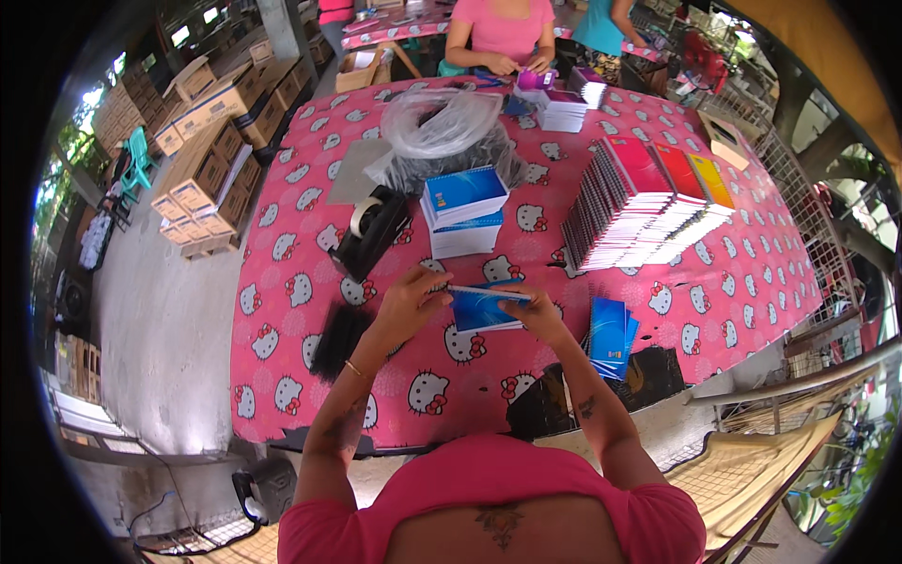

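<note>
Near the middle of the pink table a small blue notebook point(484, 313) with white page edges is between my hands. My left hand point(411, 301) pinches at its left end, the fingertips by the pale upper edge. My right hand point(536, 315) grips the right end, thumb lying over the cover. Another bit of blue cover shows just behind it. Just beyond stands a stack of blue notebooks point(465, 209). Several loose blue notebooks point(609, 336) lie fanned to the right of my right forearm. A black bundle point(338, 340), too blurred to name, lies left of my left wrist.
A black tape dispenser point(368, 232) stands left of the stack, with a clear plastic-wrapped coil point(442, 124) behind. Tall stacks of red and yellow spiral notebooks point(648, 207) rise on the right. Across the table a person in pink point(503, 38) handles purple notebooks point(562, 111). Cartons point(209, 179) stand at left.
</note>
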`<state>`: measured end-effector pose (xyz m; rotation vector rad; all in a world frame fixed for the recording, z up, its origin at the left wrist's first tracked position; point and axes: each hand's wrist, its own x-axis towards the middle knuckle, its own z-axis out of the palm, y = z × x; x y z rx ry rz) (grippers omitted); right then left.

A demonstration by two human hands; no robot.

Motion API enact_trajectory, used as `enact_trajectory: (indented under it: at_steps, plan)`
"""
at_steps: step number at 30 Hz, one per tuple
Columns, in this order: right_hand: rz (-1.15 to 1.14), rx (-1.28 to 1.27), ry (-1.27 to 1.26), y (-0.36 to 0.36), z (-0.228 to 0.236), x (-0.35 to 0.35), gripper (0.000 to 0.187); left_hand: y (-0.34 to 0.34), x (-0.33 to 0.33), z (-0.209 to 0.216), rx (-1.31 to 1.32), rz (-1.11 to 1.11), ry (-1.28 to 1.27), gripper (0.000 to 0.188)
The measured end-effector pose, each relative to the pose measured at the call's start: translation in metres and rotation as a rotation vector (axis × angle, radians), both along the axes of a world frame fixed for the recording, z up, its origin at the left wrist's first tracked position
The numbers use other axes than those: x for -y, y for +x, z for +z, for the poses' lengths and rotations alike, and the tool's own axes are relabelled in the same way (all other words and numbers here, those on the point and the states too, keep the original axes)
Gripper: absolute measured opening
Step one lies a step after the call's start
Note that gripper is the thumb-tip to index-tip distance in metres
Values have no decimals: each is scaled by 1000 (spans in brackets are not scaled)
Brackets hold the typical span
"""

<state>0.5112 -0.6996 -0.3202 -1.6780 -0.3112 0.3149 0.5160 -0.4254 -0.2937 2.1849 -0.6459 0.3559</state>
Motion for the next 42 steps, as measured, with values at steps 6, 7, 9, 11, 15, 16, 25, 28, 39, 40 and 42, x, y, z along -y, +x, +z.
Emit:
enact_trajectory:
  at_steps: [6,7,9,11,15,16,25,28,39,40,42]
  plan:
    - [5,-35,24,2,0,4,29,2,17,10,122,-12,108,22]
    - [9,-41,21,2,3,2,30,1,18,14,147,-10,84,21]
    - [15,-51,6,2,9,-1,30,12,6,-3,122,-49,234,25]
    - [13,-44,0,1,6,0,30,16,6,-8,113,-53,326,33]
    - [15,-23,80,3,-11,3,31,3,32,-6,306,157,476,61]
    - [12,-33,117,2,-13,2,31,-8,40,-6,390,241,533,69]
    - [-39,145,38,5,-29,-1,33,-5,54,-29,327,432,670,82]
    - [-33,49,94,5,-17,-3,34,-54,56,-68,231,178,653,78]
    - [-11,108,138,3,-21,-6,35,-6,67,-36,403,258,608,83]
    - [-5,108,148,9,-23,-3,35,9,70,-22,433,328,627,85]
    - [5,81,128,9,-30,1,35,-32,65,-53,365,204,721,86]
